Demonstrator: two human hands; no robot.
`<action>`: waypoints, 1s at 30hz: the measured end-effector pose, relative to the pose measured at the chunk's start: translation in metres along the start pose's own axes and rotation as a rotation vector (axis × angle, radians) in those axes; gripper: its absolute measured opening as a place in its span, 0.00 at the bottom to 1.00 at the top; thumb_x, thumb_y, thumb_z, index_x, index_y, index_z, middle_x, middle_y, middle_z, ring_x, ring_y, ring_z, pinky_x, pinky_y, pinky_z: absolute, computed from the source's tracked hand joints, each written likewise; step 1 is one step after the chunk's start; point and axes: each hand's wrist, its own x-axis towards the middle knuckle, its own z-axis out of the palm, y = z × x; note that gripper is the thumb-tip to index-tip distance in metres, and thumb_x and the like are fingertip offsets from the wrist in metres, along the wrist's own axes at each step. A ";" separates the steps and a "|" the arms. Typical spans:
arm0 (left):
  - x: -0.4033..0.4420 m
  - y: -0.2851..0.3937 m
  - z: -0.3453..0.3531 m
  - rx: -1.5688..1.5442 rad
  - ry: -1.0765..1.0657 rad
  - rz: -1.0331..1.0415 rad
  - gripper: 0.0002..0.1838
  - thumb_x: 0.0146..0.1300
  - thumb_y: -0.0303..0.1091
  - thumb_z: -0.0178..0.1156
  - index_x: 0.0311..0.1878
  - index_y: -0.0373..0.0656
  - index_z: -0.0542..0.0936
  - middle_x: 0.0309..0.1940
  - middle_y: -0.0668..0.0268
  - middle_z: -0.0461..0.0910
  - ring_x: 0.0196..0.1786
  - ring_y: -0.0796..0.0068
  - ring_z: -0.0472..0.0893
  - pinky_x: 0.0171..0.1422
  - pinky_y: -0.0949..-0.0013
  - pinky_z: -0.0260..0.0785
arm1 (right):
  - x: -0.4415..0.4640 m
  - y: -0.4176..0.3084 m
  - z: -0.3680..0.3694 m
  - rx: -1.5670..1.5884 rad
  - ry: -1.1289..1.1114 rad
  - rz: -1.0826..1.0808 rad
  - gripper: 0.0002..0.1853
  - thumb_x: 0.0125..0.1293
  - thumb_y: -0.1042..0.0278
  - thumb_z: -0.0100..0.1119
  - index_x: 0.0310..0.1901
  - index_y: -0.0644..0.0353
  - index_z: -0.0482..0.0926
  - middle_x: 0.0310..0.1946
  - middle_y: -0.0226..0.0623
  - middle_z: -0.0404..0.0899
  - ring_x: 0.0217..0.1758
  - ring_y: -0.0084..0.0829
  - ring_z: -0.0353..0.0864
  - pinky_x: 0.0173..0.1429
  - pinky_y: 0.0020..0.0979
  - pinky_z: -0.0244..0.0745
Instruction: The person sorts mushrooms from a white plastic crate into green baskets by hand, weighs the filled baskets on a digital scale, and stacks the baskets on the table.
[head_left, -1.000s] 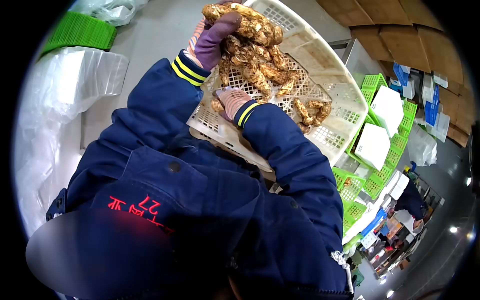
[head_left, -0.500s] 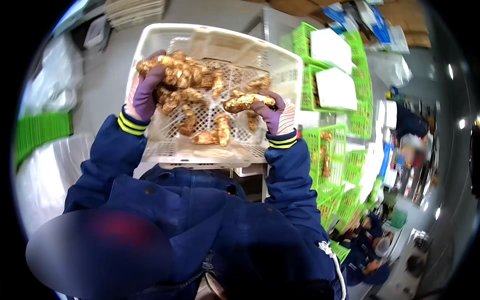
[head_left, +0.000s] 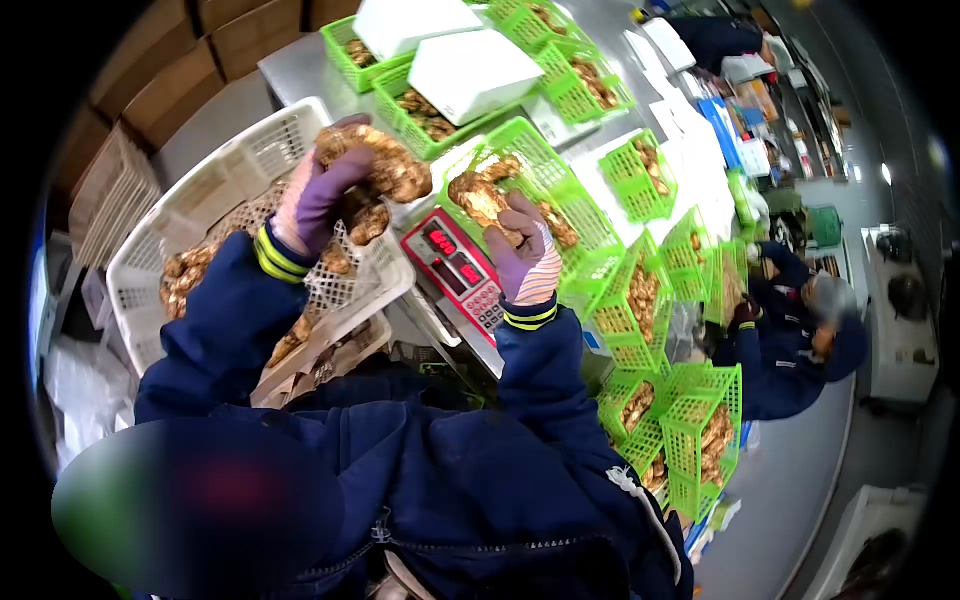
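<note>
My left hand point(head_left: 332, 200), in a purple-palmed glove, is closed around a thick, knobbly brown root-like clump point(head_left: 385, 165) over the right side of a white slatted crate point(head_left: 210, 190). Similar brown pieces point(head_left: 190, 270) lie in that crate. My right hand point(head_left: 522, 255), gloved the same way, grips a shorter knobbly brown piece point(head_left: 480, 205) at the near edge of a green basket point(head_left: 530, 140). More brown pieces show inside this basket, partly hidden by the hand. A red digital scale point(head_left: 455, 268) sits between my hands, its display lit but blurred.
White foam blocks point(head_left: 475, 85) rest on green baskets at the back. Several more green baskets point(head_left: 630, 310) with brown pieces stand to the right. Cardboard boxes point(head_left: 160, 80) are stacked at the far left. A co-worker point(head_left: 800, 330) stands at the right.
My view and body have turned right, from the white crate toward the scale and green baskets. Both hands have carried brown pieces out over the crate's right side and the green basket.
</note>
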 end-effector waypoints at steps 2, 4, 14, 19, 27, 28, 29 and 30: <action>0.030 -0.017 0.044 0.062 -0.072 0.067 0.28 0.57 0.36 0.63 0.59 0.40 0.66 0.40 0.67 0.75 0.40 0.79 0.76 0.45 0.74 0.71 | 0.000 0.005 -0.032 -0.108 0.122 0.039 0.13 0.51 0.81 0.63 0.39 0.62 0.74 0.54 0.48 0.71 0.58 0.39 0.71 0.59 0.33 0.66; 0.065 -0.044 0.070 0.045 -0.191 -0.003 0.32 0.54 0.38 0.66 0.59 0.37 0.65 0.43 0.64 0.75 0.44 0.76 0.76 0.48 0.74 0.70 | -0.002 0.017 -0.063 -0.209 0.267 0.102 0.11 0.53 0.80 0.60 0.39 0.63 0.75 0.54 0.50 0.71 0.58 0.41 0.71 0.59 0.33 0.67; 0.126 -0.140 0.104 0.515 -0.027 0.072 0.39 0.54 0.44 0.66 0.63 0.33 0.62 0.58 0.48 0.67 0.61 0.60 0.66 0.64 0.65 0.58 | 0.003 0.041 -0.120 -0.334 0.362 0.065 0.08 0.55 0.82 0.57 0.38 0.64 0.77 0.43 0.45 0.78 0.49 0.37 0.77 0.56 0.33 0.68; 0.069 -0.062 0.045 0.295 0.100 0.070 0.30 0.60 0.43 0.59 0.62 0.41 0.64 0.54 0.64 0.68 0.58 0.73 0.68 0.62 0.69 0.59 | 0.021 0.017 -0.103 -0.182 0.288 0.262 0.11 0.59 0.77 0.58 0.44 0.66 0.77 0.41 0.39 0.79 0.43 0.27 0.78 0.51 0.27 0.71; -0.114 0.035 -0.143 0.162 0.617 0.409 0.21 0.66 0.36 0.53 0.60 0.39 0.65 0.51 0.61 0.73 0.54 0.69 0.74 0.61 0.67 0.65 | 0.060 -0.011 0.025 -0.071 -0.233 0.107 0.09 0.58 0.79 0.57 0.41 0.63 0.79 0.35 0.35 0.81 0.37 0.22 0.78 0.44 0.23 0.72; -0.138 0.034 -0.155 0.142 0.700 0.410 0.22 0.66 0.36 0.53 0.60 0.39 0.65 0.51 0.61 0.73 0.55 0.69 0.74 0.61 0.68 0.65 | 0.065 -0.019 0.044 -0.123 -0.335 0.069 0.09 0.57 0.79 0.57 0.41 0.64 0.79 0.36 0.36 0.81 0.37 0.23 0.78 0.45 0.23 0.72; -0.161 0.032 -0.167 0.119 0.780 0.409 0.22 0.66 0.36 0.53 0.60 0.39 0.65 0.51 0.61 0.73 0.55 0.69 0.74 0.61 0.68 0.65 | 0.068 -0.030 0.065 -0.177 -0.434 0.029 0.10 0.57 0.79 0.57 0.42 0.64 0.79 0.36 0.38 0.81 0.37 0.23 0.78 0.46 0.24 0.73; -0.180 0.026 -0.177 0.111 0.833 0.398 0.22 0.65 0.36 0.53 0.61 0.40 0.65 0.51 0.62 0.74 0.54 0.70 0.75 0.60 0.68 0.65 | 0.070 -0.037 0.087 -0.136 -0.527 0.051 0.11 0.57 0.79 0.57 0.43 0.65 0.78 0.36 0.38 0.81 0.38 0.24 0.79 0.46 0.24 0.73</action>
